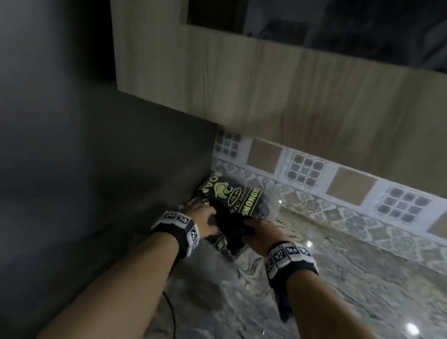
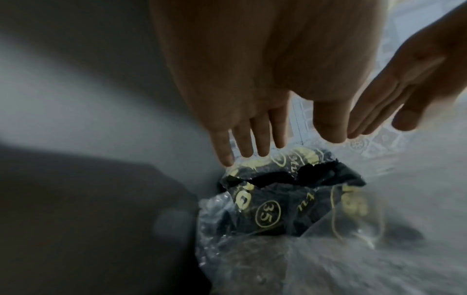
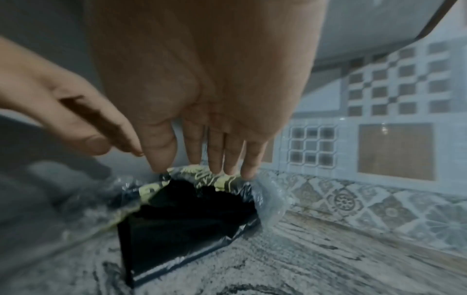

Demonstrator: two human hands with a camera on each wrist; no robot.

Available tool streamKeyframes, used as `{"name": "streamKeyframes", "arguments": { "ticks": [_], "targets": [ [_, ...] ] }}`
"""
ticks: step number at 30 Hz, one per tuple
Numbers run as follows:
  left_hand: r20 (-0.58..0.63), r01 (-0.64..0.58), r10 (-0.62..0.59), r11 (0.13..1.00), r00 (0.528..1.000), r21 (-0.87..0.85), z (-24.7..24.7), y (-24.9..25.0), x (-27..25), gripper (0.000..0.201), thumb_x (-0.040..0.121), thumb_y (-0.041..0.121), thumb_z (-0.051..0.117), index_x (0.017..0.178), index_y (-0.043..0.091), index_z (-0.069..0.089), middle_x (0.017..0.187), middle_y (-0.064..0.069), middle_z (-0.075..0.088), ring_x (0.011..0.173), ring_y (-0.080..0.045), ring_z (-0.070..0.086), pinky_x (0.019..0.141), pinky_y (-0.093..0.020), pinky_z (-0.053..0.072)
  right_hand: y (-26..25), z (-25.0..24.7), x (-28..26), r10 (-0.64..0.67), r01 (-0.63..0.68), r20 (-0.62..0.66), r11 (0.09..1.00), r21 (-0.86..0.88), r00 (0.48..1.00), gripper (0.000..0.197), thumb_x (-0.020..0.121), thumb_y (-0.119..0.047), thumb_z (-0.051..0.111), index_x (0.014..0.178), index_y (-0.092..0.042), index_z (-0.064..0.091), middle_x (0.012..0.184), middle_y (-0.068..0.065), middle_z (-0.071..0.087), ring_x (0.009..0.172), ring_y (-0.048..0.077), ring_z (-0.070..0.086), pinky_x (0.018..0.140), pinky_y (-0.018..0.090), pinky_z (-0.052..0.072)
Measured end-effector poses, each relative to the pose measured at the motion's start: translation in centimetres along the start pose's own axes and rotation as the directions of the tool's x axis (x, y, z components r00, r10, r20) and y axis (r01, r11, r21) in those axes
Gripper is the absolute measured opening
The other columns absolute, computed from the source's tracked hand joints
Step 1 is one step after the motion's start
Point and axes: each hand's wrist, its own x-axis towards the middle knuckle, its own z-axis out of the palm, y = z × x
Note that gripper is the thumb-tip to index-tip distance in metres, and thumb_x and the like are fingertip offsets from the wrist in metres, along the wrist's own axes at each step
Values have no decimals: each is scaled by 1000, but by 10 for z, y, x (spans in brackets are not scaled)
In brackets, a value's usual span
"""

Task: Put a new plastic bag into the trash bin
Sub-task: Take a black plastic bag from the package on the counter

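1. Packaging lay in the far left corner of the table: a clear plastic pack with gold print, holding folded black plastic bags, stood against the grey side wall and close to the tiled backsplash.
2. The pack's mouth was torn open toward the person, and a flat black fold of the bags stuck out of it onto the marbled table top.
3. The left hand was at the left side of the pack's opening. In the left wrist view its fingers were stretched out straight, tips touching the upper edge of the clear wrapper; nothing was curled around it there.
4. The right hand was at the right side of the opening. In the right wrist view its fingers were also extended, tips resting on the printed rim of the wrapper above the black bags. The head view was too blurred to show a firmer hold.
5. The two hands were near each other, one on each side of the mouth, thumbs apart from the other fingers.
6. Both wrists carried black bands with white coded markers.
7. A wooden wall cabinet hung above the table's far edge, and a thin dark cable ran along the left edge beside the wall.
8. No trash bin showed in any view.
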Motion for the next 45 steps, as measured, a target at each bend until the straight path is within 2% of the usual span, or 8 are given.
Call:
{"name": "streamKeyframes", "arguments": {
  "ticks": [7,11,14,20,25,36,40,45],
  "targets": [
    [100,-54,38,985,994,164,55,-9,105,62,91,31,55,146,14,33,160,-4,20,148,-26,15,119,-47,20,22,58,91,-188,186,-11,977,-103,982,47,88,-32,50,134,-26,48,143,4,47,132,26,43,111,37,36],
    [-118,-136,163,968,980,213,57,-7,133,74,83,15,59,148,17,22,156,-4,24,142,-29,25,114,-47,30,30,63,120,-218,196,-127,967,-165,968,67,86,-32,44,148,-23,21,157,4,23,143,26,23,118,38,21],
    [-276,-153,227,951,934,267,55,-7,145,78,77,13,62,146,18,25,149,-5,31,135,-30,33,111,-44,33,30,62,129,-272,191,-323,947,-260,906,61,84,-35,46,142,-26,31,141,3,43,127,27,42,108,41,35],
    [-116,-168,206,947,972,274,66,-18,163,65,81,18,61,141,20,36,150,-1,40,139,-26,33,117,-45,23,33,66,145,-137,-21,-355,914,-406,925,65,44,-37,78,104,-15,68,93,6,73,87,31,64,73,45,53],
    [-38,-160,174,957,984,241,72,-26,152,64,84,12,60,142,18,35,153,-2,34,142,-25,29,115,-46,28,32,66,140,-228,9,-411,882,-470,883,14,49,-19,78,62,-20,71,63,-1,71,67,23,65,63,40,53],
    [-325,-84,106,993,940,82,19,18,53,27,87,20,52,110,22,67,103,-15,72,99,-39,65,78,-41,52,11,-17,41,-297,223,-468,953,-207,832,34,79,-19,55,111,-25,65,104,7,71,102,32,60,90,39,42],
    [-377,-92,46,990,925,-104,-7,41,-9,19,87,19,55,102,17,65,98,-17,72,94,-41,64,74,-42,53,-1,-43,-23,-126,170,-544,985,30,829,77,76,-46,64,142,-25,31,135,5,48,124,29,44,103,46,33],
    [-301,-53,-112,870,947,-489,-46,41,-108,15,85,15,57,70,15,59,76,-15,65,80,-36,66,66,-33,43,-27,-52,-113,33,176,-460,897,405,887,109,65,-61,70,148,-25,10,152,8,29,139,30,29,112,51,29]
  ]
}}
